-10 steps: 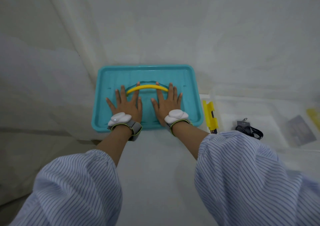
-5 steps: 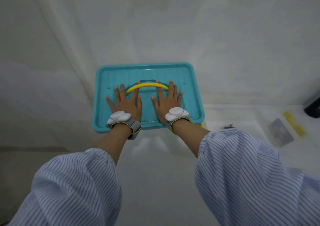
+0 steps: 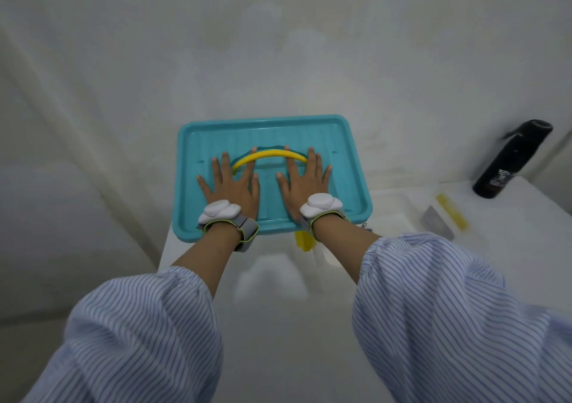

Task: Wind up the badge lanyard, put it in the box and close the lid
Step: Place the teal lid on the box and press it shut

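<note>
Both hands lie flat on the teal lid [image 3: 272, 130], palms down and fingers spread, gripping nothing: the left hand [image 3: 230, 186] at the left end of the yellow handle [image 3: 269, 156], the right hand [image 3: 305, 183] at its right end, a narrow gap between the thumbs. The lid sits over the box, whose clear wall and a yellow latch [image 3: 304, 241] show just below the lid's near edge; the lanyard itself cannot be seen. Each wrist wears a grey strap with a white pod on top, and striped blue sleeves [image 3: 433, 294] bunch at the forearms, which reach straight forward. To the right on the white counter [image 3: 510, 248] a black bottle [image 3: 513, 162] stands near the wall, its white label too blurred to read. Between bottle and box lie a grey card [image 3: 438, 224] and a yellow strip [image 3: 452, 212], side by side, no writing legible on either. White sheeting covers the wall behind.
</note>
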Demonstrator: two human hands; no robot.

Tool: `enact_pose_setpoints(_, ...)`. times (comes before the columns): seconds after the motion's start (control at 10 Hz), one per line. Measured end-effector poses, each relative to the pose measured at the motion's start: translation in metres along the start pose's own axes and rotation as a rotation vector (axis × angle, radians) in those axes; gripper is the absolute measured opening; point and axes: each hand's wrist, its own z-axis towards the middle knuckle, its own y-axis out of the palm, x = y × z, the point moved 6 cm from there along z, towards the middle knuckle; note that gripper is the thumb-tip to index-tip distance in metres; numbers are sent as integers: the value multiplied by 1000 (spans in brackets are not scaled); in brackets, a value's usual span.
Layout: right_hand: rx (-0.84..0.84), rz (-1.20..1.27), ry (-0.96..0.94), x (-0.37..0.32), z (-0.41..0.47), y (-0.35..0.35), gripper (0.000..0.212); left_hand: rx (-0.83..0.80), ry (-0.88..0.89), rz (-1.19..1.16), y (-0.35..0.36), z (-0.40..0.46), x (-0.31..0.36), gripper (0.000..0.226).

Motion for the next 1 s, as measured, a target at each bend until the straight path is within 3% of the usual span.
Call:
enact_pose_setpoints(0.5,7,-31,134,127,-18,-49,56,-57,131,-12,32,-16,129,49)
enact_pose_setpoints(1.0,-66,-46,167,220,-27,-50,55,-106,123,-24,79,-39,204,47)
